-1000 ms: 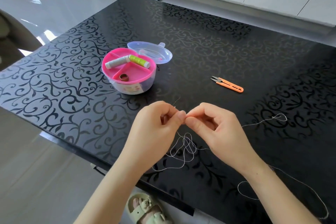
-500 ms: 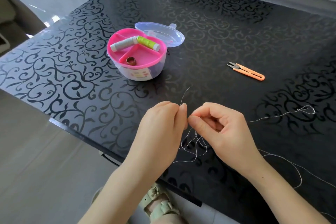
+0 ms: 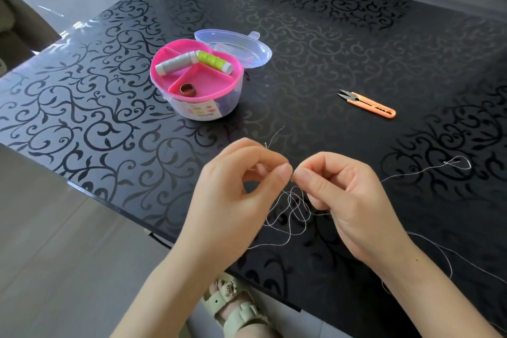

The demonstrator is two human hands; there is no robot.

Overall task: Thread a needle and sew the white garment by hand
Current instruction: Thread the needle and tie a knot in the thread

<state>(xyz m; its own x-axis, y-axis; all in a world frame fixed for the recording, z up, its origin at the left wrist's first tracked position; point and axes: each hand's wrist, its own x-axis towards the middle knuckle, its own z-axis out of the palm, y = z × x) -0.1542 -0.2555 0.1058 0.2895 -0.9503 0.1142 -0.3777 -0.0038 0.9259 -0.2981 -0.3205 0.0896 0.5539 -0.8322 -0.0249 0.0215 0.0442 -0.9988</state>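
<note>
My left hand (image 3: 236, 195) pinches a thin needle (image 3: 265, 145), whose tip pokes up above my fingers with a short thread end curling off it. My right hand (image 3: 348, 200) pinches the white thread (image 3: 293, 208) right next to my left fingertips. The thread hangs in tangled loops below both hands and trails right over the black patterned table (image 3: 329, 35) to a small loop (image 3: 461, 163). No white garment is in view.
A pink sewing box (image 3: 197, 85) with grey and green spools and a thimble stands ahead left, its clear lid (image 3: 236, 46) behind it. Orange thread snips (image 3: 367, 103) lie ahead right. The table's near edge runs under my forearms; a sandalled foot (image 3: 236, 307) shows below.
The thread end sticking up past the needle has grown longer than a second ago. My fingertips stay together. The camera has tilted down and closer.
</note>
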